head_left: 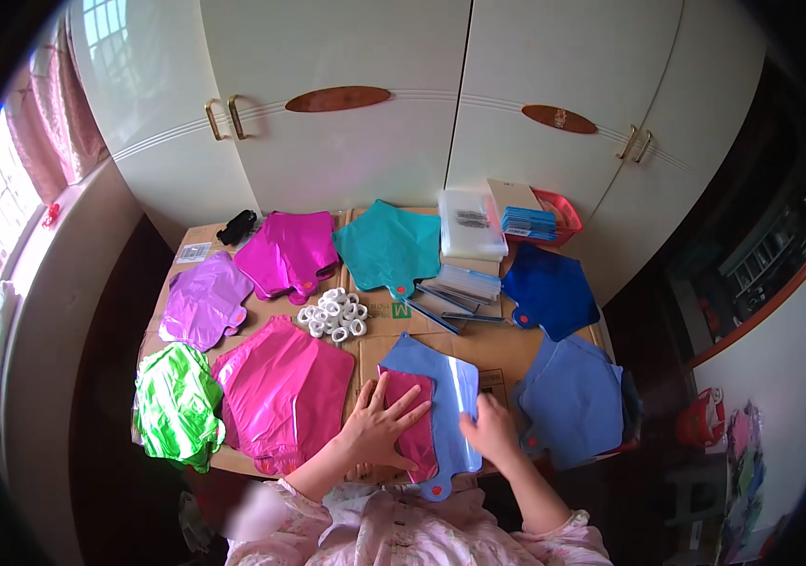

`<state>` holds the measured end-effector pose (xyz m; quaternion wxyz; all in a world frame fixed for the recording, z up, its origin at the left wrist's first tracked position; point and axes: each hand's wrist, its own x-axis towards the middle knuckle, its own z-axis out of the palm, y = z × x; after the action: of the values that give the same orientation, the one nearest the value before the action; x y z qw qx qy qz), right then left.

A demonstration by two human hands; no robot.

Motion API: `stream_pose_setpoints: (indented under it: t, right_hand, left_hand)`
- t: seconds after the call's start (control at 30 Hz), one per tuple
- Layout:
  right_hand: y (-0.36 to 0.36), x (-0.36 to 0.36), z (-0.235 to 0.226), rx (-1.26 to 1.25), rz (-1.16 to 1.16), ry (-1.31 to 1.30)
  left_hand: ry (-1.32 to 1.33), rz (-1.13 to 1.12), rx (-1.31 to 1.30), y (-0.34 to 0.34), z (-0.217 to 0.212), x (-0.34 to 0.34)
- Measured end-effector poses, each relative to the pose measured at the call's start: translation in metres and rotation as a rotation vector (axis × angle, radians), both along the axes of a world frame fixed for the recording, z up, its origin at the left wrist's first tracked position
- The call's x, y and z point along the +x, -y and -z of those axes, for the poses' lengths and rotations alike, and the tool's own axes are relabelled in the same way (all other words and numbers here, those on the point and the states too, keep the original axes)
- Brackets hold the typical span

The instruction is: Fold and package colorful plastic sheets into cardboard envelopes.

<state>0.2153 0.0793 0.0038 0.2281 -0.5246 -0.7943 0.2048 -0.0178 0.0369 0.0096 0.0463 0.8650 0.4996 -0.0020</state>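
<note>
In front of me lies a light blue foil balloon [457, 382], flat, with a red dot on its lower tab. A folded deep pink foil piece [418, 451] rests along its left part. My left hand [382, 434] presses down on the pink piece, fingers spread wide. At the blue balloon's right edge, my right hand [494, 431] has its fingers curled closed against the foil; the fingertips are partly hidden. A large pink foil stack [285, 387] lies left of my left hand. Another light blue stack [573, 401] sits right of my right hand.
Lilac [203, 300], magenta [288, 250], teal [389, 245], dark blue [551, 291] and shiny green [176, 401] foil stacks surround several small white rings [333, 314] on the cardboard-covered table [375, 330]. Clear sleeves [471, 224], blue cards [528, 223] and a red basket [568, 222] stand behind.
</note>
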Motion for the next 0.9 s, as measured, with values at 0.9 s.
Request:
stream_pose_setpoints:
  t: [0.9]
  right_hand:
    - [0.046, -0.067, 0.021, 0.384, -0.087, 0.341]
  left_hand:
    - [0.566, -0.429, 0.003, -0.046, 0.020, -0.008]
